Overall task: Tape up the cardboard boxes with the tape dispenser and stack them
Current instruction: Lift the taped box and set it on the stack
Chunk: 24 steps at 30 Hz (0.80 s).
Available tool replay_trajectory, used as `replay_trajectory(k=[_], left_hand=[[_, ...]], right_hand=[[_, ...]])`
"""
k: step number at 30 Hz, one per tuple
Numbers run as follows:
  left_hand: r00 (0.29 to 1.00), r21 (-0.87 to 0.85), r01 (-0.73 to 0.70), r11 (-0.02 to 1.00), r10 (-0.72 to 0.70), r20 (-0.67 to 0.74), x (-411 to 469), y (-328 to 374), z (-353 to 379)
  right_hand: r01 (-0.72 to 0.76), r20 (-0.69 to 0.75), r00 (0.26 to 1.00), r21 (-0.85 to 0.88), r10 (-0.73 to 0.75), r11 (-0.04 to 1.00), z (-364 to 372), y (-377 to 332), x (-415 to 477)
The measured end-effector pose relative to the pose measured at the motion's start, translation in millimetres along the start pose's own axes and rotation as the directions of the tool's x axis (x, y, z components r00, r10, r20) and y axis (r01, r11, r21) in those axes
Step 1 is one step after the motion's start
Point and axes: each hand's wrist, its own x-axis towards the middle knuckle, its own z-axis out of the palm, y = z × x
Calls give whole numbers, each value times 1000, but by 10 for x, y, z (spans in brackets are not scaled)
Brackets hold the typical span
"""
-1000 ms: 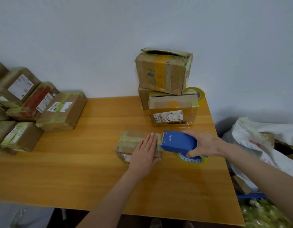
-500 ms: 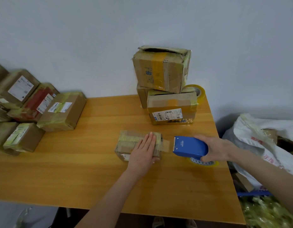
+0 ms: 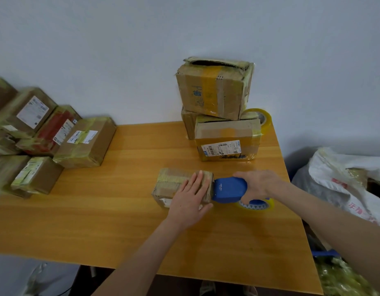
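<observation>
On the orange-brown wooden table (image 3: pixel 120 210), set against a plain pale wall (image 3: pixel 120 50), the small box (image 3: pixel 174 182) lies right of centre. My left hand (image 3: pixel 189 201) lies flat on its top, fingers straight and close together, pressing down. My right hand (image 3: pixel 259 184) wraps the rear of the blue tape dispenser (image 3: pixel 229 190), fingers curled round it. The dispenser's front edge touches the right end of the small box. A yellowish tape roll (image 3: pixel 257 205) shows under the dispenser; whether it touches the table I cannot tell. At the far edge by the wall there is a stack. The labelled box (image 3: pixel 227 139) is in front, a rear box (image 3: pixel 188 122) is mostly hidden behind it, and a torn-top box (image 3: pixel 212 90) sits tilted across both. A spare tape roll (image 3: pixel 261 118) stands upright behind the labelled box, partly covered by it. At the left end a pile of taped boxes (image 3: pixel 84 142), several with white labels, is cut off by the frame, and its far-left part is blurred. Off the table to the right is a white bag (image 3: pixel 345 178) with red print, also cut off, the print unreadable. Something blue (image 3: pixel 321 253) sits low beside the table's right edge; I cannot tell what. Label text is too small to read. My left palm hides much of the small box's top, and my right fingertips are hidden behind the dispenser.
</observation>
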Motion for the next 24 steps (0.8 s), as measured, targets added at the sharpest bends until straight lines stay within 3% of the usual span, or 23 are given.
replay_trajectory(k=[3,7,12,15,18,22,24], left_hand=[[1000,-3,2,1000,-2,27,-26,14,-28],[998,-82,50,995,-48,28,-42,76,-105],[920,-242,368,898,-390,-49,109,366,-241],[884,-201,446,872,-464,-52,143,494,-211],[949,-125,290,949,-302,-92,66,448,-126],[995,-92,-99,991,98,-22,-111,229,-78],[996,-83,-91,992,92,5,-164,184,-109]], right_hand=[[-58,51,997,66,54,996,-19,11,28],[-149,-36,987,181,158,972,22,123,-72],[-117,-173,964,404,202,907,-9,112,-123],[-68,-193,949,649,251,758,83,78,-98],[-13,-211,933,788,291,615,139,83,-114],[39,-232,921,853,312,520,49,118,-195],[66,-234,918,887,322,456,5,153,-228]])
